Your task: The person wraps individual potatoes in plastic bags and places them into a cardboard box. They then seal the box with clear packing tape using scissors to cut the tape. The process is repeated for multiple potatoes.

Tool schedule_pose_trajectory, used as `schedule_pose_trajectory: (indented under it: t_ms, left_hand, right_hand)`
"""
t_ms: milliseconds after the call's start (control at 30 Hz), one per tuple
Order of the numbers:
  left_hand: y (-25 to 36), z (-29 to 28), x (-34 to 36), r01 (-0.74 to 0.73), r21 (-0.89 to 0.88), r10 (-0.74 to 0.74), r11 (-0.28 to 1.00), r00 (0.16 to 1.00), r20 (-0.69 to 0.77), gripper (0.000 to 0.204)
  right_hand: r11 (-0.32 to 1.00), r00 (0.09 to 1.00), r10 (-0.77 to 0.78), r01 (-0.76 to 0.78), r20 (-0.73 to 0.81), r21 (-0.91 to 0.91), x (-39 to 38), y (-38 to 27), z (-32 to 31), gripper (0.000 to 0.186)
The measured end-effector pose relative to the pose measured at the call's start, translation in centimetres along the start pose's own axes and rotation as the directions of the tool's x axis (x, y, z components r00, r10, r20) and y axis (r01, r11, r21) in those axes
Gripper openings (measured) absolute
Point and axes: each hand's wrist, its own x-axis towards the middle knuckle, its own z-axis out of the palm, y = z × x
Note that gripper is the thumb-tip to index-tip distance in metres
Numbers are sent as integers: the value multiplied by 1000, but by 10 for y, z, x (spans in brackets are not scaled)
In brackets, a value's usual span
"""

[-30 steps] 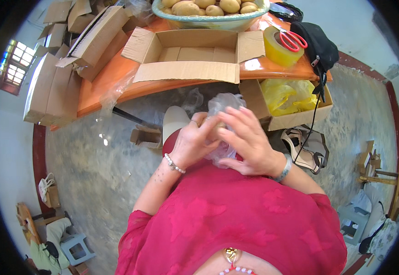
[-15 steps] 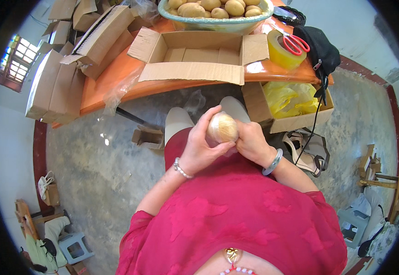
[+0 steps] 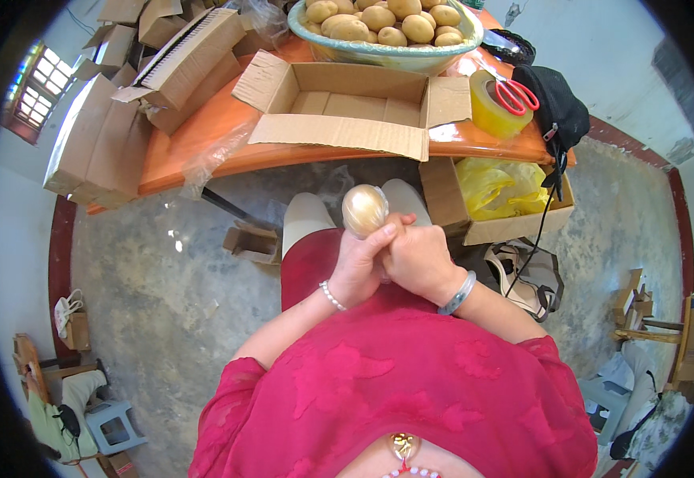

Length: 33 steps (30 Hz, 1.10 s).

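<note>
A pale yellow potato (image 3: 364,209), covered in clear shiny plastic wrap, stands up out of my two hands above my lap. My left hand (image 3: 358,261) is closed round its lower part, the thumb reaching across toward the other hand. My right hand (image 3: 424,256) is a closed fist pressed against the left thumb, just below the potato. It appears to grip the gathered end of the wrap, though the fingers hide most of it. Beyond them on the orange table (image 3: 203,159) sits an open cardboard box (image 3: 339,132), with its flaps spread.
Behind the box stands a lined basin (image 3: 387,57) heaped with potatoes. Yellow tape (image 3: 500,119) with red-handled scissors (image 3: 516,97) and a black bag (image 3: 554,103) lie at the right. Cardboard boxes (image 3: 96,139) crowd the left. Below, a carton (image 3: 514,229) holds yellow plastic bags.
The potato has turned more upright and moved slightly left and up. My left fingers have slid down from its side, and my right hand has closed into a fist below it.
</note>
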Motion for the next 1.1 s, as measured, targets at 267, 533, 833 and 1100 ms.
schedule_pose_trajectory:
  t_ms: [267,533,833,1100]
  left_hand:
    - [5,-24,9,118,-50,-120,992,991,-50,15]
    - [31,-10,0,390,297,-445,872,884,143,37]
    - [25,-12,1,-161,896,-116,413,967,227,15]
    - [17,-16,-4,-459,856,164,-238,849,502,13]
  right_hand:
    - [908,907,-412,401,89,123,-25,9,-31,25]
    - [862,866,-497,485,58,147,7,25,-80,59]
    - [934,956,-237,174,174,312,-4,24,-57,47]
    - [888,971,160,-221,179,404,-14,42,-40,48]
